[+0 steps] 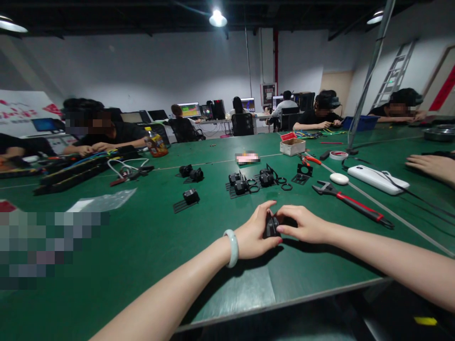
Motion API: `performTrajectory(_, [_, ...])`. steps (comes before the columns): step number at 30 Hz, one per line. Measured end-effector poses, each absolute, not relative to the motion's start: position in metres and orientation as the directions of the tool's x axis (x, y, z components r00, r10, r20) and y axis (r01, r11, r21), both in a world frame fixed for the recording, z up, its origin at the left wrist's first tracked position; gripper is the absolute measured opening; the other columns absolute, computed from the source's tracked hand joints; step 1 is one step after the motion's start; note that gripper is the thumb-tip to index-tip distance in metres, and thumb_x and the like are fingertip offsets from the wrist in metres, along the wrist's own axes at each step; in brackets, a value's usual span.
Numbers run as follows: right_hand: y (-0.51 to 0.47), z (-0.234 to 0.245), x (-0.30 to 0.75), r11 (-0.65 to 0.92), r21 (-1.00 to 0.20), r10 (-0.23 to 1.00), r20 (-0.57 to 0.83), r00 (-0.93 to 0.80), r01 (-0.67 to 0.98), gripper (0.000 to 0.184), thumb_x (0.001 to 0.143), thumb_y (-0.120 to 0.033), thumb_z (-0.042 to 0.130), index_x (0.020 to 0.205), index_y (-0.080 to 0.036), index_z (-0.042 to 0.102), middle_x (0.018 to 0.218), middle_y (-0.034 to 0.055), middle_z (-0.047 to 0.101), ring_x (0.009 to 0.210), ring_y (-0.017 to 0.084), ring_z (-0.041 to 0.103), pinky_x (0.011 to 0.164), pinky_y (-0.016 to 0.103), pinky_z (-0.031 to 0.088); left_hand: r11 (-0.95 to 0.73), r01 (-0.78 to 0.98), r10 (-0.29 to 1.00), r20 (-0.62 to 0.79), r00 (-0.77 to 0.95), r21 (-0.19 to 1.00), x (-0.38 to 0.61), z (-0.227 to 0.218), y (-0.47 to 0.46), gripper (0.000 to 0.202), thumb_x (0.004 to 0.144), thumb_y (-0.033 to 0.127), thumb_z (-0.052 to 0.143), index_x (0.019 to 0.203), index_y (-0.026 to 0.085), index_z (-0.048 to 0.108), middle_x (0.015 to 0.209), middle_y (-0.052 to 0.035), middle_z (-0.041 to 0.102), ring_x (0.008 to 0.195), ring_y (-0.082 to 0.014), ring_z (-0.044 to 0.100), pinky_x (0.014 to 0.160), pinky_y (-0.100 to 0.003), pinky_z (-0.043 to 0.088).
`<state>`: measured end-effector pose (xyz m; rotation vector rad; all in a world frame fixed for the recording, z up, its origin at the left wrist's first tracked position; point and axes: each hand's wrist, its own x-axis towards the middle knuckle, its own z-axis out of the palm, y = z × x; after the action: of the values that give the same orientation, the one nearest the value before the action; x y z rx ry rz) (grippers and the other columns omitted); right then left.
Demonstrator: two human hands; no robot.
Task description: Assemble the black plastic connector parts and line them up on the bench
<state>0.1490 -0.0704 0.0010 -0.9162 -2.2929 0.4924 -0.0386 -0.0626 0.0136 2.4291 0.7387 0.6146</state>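
Both my hands meet round a small black plastic part just above the green table. My left hand, with a pale bangle at the wrist, closes on its left side. From the right, my right hand pinches the same part between thumb and fingers. Beyond them lie similar black assemblies with slotted plates and rings, and another such group. A single black piece on a slotted plate sits further left, and a black bracket with a round hole stands to the right.
At right lie an adjustable wrench, a white oval object, a white power strip-like case and a metal pole. A small box and a drink bottle stand farther back. Co-workers sit around the table.
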Motion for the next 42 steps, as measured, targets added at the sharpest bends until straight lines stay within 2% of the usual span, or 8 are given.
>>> performTrajectory(7, [-0.0738, 0.0027, 0.1467, 0.686, -0.518, 0.724, 0.416, -0.551, 0.51, 0.015, 0.073, -0.024, 0.053, 0.085, -0.015, 0.053, 0.082, 0.0053, 0.058, 0.074, 0.015, 0.052, 0.068, 0.028, 0.041, -0.717, 0.385, 0.604, 0.243, 0.759, 0.582, -0.0389, 0.0152, -0.0627, 0.072, 0.066, 0.021, 0.058, 0.124, 0.017, 0.015, 0.102, -0.0081, 0.04, 0.095, -0.0198, 0.044, 0.085, -0.039, 0.036])
performTrajectory(17, [-0.0775, 0.0063, 0.1465, 0.749, -0.532, 0.653, 0.493, -0.575, 0.395, 0.037, 0.062, -0.016, 0.061, 0.096, -0.017, 0.046, 0.093, 0.0062, 0.051, 0.087, 0.018, 0.049, 0.077, 0.031, 0.04, -0.736, 0.374, 0.589, 0.261, 0.765, 0.564, -0.0402, 0.0144, -0.0629, 0.069, 0.069, 0.025, 0.056, 0.124, 0.016, 0.014, 0.103, -0.0095, 0.041, 0.097, -0.021, 0.044, 0.086, -0.041, 0.035])
performTrajectory(42, [-0.0751, 0.0057, 0.1493, 0.764, -0.486, 0.639, 0.471, -0.609, 0.425, 0.035, 0.064, -0.018, 0.062, 0.096, -0.017, 0.048, 0.095, 0.0068, 0.053, 0.09, 0.019, 0.048, 0.078, 0.032, 0.04, -0.74, 0.411, 0.593, 0.228, 0.772, 0.532, -0.0399, 0.015, -0.0623, 0.072, 0.069, 0.026, 0.055, 0.124, 0.014, 0.011, 0.106, -0.0113, 0.039, 0.101, -0.0226, 0.041, 0.087, -0.04, 0.036])
